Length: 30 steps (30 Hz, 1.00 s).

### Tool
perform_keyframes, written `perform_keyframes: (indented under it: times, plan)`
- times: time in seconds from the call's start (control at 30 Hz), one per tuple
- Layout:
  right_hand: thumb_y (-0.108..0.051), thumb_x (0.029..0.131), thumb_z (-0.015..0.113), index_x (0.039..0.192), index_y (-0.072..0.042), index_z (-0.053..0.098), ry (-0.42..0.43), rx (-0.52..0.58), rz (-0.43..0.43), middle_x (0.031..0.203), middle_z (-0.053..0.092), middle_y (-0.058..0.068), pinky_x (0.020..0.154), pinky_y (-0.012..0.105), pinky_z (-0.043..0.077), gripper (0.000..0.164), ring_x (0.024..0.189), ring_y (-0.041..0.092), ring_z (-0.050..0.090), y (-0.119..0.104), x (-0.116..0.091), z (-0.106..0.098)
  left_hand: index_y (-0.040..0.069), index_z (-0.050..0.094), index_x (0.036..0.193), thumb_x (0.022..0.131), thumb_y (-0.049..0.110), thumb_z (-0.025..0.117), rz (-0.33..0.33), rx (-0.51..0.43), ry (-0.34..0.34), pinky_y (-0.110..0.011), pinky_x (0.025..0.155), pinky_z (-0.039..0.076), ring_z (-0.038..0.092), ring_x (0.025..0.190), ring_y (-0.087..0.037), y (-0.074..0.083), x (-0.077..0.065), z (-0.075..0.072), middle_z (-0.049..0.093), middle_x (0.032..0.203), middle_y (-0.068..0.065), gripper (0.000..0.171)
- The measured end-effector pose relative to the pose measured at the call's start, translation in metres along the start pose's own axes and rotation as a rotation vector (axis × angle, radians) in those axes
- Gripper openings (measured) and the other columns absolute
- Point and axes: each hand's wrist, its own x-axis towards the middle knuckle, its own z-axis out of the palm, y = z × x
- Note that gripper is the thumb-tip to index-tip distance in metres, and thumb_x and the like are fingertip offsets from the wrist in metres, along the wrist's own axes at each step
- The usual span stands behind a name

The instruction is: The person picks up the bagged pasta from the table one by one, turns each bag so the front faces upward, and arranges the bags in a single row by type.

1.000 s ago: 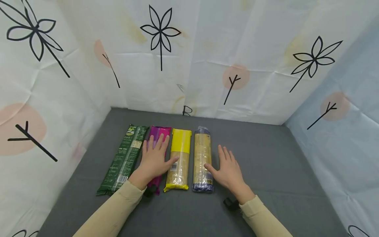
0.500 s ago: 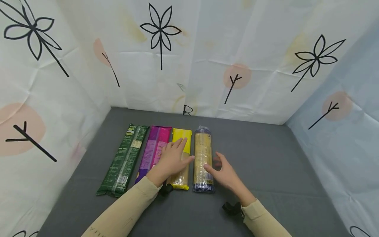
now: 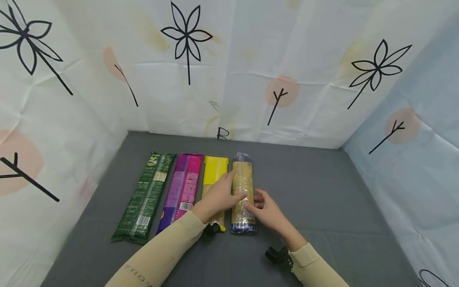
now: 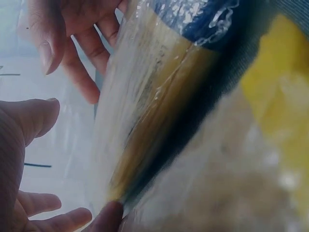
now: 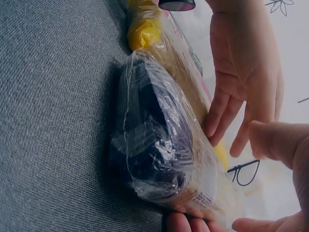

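Four-sided by both hands lies a clear-wrapped pack of spaghetti [image 3: 242,175] with dark blue ends, the rightmost pack in a row. My left hand [image 3: 219,195] reaches over the yellow-topped pasta pack [image 3: 215,169]; its fingers are at the spaghetti pack's left side, thumb above it. In the left wrist view one fingertip [image 4: 112,215] is at the side of the wrapper. My right hand [image 3: 270,211] is at the pack's right side, fingers loosely bent, thumb above it. In the right wrist view its fingertips [image 5: 178,222] are at the wrapper's side; firm contact is unclear.
A purple and pink pack [image 3: 184,183] and a dark green pack [image 3: 145,199] lie to the left on the grey cloth-covered table [image 3: 305,179]. Patterned white curtains [image 3: 244,59] stand behind and at both sides. Black camera mounts [image 3: 277,255] sit at the wrists.
My left hand has moved right, from above the purple pack across the yellow-topped one to the spaghetti pack. My right hand's fingers have bent toward that pack. The packs have stayed in place.
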Motion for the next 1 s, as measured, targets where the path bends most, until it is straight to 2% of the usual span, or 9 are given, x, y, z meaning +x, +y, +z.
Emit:
perform_keyframes:
  times: [0.13, 0.27, 0.5, 0.83, 1.0]
  plan:
    - [-0.040, 0.088, 0.070, 0.148, -0.006, 0.033, -0.007, 0.025, 0.014, 0.133, 0.052, 0.016, 0.084, 0.045, 0.051, 0.078, 0.111, 0.028, 0.056, 0.001, 0.001, 0.002, 0.008, 0.019, 0.155, 0.086, 0.051, 0.067, -0.024, -0.033, -0.034, -0.049, 0.101, 0.040, 0.045, 0.128, -0.035, 0.000, 0.005, 0.006, 0.032, 0.150, -0.021, 0.094]
    - [-0.034, 0.087, 0.073, 0.147, -0.005, 0.035, 0.000, 0.048, 0.015, 0.132, 0.052, 0.016, 0.082, 0.043, 0.051, 0.076, 0.109, 0.027, 0.056, 0.004, 0.002, 0.004, 0.007, 0.020, 0.154, 0.087, 0.047, 0.068, -0.030, -0.015, -0.046, -0.048, 0.099, 0.043, 0.049, 0.123, -0.036, 0.001, 0.011, 0.010, 0.035, 0.148, -0.023, 0.092]
    - [-0.022, 0.085, 0.076, 0.143, 0.002, 0.037, 0.029, 0.090, -0.013, 0.126, 0.053, 0.019, 0.078, 0.039, 0.053, 0.074, 0.102, 0.027, 0.057, 0.007, 0.004, 0.007, -0.007, 0.040, 0.142, 0.088, 0.033, 0.069, -0.056, 0.024, -0.002, -0.047, 0.093, 0.047, 0.055, 0.111, -0.035, 0.004, 0.019, 0.012, 0.049, 0.131, -0.027, 0.073]
    - [-0.023, 0.086, 0.074, 0.139, 0.002, 0.041, 0.014, 0.085, 0.044, 0.104, 0.059, 0.012, 0.071, 0.035, 0.053, 0.067, 0.088, 0.021, 0.060, 0.002, 0.005, 0.011, -0.006, 0.046, 0.137, 0.090, 0.031, 0.069, -0.071, 0.072, -0.064, -0.044, 0.096, 0.045, 0.054, 0.115, -0.034, 0.009, 0.023, 0.009, 0.052, 0.129, -0.026, 0.064]
    - [-0.029, 0.084, 0.075, 0.133, 0.002, 0.046, 0.016, 0.044, 0.068, 0.096, 0.060, 0.011, 0.062, 0.033, 0.048, 0.065, 0.075, 0.019, 0.058, -0.002, 0.009, 0.012, -0.006, 0.048, 0.134, 0.089, 0.032, 0.070, -0.085, 0.096, -0.079, -0.043, 0.091, 0.048, 0.056, 0.108, -0.033, 0.010, 0.026, 0.008, 0.053, 0.125, -0.026, 0.063]
